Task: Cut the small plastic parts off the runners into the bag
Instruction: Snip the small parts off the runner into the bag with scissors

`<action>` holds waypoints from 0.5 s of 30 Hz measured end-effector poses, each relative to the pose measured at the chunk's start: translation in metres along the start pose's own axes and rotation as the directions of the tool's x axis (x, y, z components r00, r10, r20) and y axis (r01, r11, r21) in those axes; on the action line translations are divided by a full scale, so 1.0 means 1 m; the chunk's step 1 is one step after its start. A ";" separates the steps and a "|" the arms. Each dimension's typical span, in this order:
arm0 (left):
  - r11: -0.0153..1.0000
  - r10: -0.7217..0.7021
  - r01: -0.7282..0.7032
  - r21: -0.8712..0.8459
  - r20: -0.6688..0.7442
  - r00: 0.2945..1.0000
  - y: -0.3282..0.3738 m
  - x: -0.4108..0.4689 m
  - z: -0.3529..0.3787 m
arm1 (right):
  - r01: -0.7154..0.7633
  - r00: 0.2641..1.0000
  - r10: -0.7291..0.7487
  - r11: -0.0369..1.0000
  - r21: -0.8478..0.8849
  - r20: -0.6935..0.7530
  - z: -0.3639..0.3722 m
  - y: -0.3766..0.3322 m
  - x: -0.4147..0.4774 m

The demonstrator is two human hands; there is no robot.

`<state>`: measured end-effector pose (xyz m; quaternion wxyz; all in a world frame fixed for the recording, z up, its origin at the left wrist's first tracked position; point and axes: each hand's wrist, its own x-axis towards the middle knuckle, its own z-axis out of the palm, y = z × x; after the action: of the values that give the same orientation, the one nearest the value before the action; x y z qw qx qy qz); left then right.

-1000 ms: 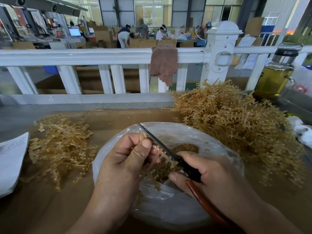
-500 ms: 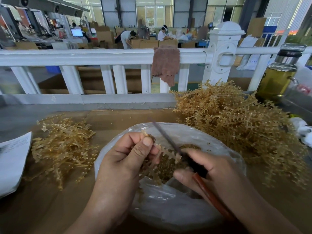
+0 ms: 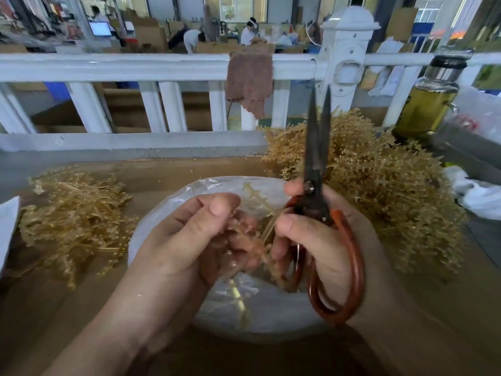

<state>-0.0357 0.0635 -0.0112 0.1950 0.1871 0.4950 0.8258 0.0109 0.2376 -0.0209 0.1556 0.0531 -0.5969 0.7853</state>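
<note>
Paper sheet (image 3: 6, 226) sat at the worktop's (image 3: 40, 308) left edge, a loose heap of amber stripped-looking runners (image 3: 73, 221) just beside it. Centre, near the front edge: clear plastic bag (image 3: 168, 210), mouth up, cut parts inside mostly hidden by the hands.

Left hand (image 3: 176, 245) was curled around a runner (image 3: 260, 210) over the bag, thumb and fingers pinching it; runner's long axis ran from the palm up and away toward the far edge, parts visible as side nubs along it, detail blurred. Lower end dropped into the bag.

Right hand (image 3: 322, 240) was closed through the red loops of the scissors (image 3: 314, 164), blades narrowly parted and pointing up, well clear of the runner. Right thumb and fingertips touched the runner's stem.

Key relation: runner lay just left of the scissors pivot, blades roughly parallel to it. Judgement: blades would need tipping down and leftward across the stem before cutting.

Uncut runner pile (image 3: 366, 185) filled the right side; bottle of yellow liquid (image 3: 428, 104) at the far right corner.
</note>
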 end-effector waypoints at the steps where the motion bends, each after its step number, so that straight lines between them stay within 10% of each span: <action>1: 0.998 -0.051 0.051 -0.031 -0.001 0.999 0.001 0.001 -0.002 | 0.012 1.000 -0.010 0.998 0.063 -0.029 -0.001 0.000 0.001; 6: 0.957 -0.246 0.268 -0.114 0.177 0.953 -0.005 0.004 -0.006 | 0.139 0.985 -0.131 0.988 0.065 -0.112 -0.002 0.002 0.003; 15: 0.950 -0.260 0.268 -0.160 0.072 0.963 -0.010 0.000 0.005 | 0.295 0.944 -0.303 0.952 -0.077 -0.131 -0.002 0.005 0.003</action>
<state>-0.0322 0.0711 -0.0177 0.3310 0.1228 0.4391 0.8262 0.0068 0.2389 -0.0248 0.3161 0.0828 -0.5914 0.7372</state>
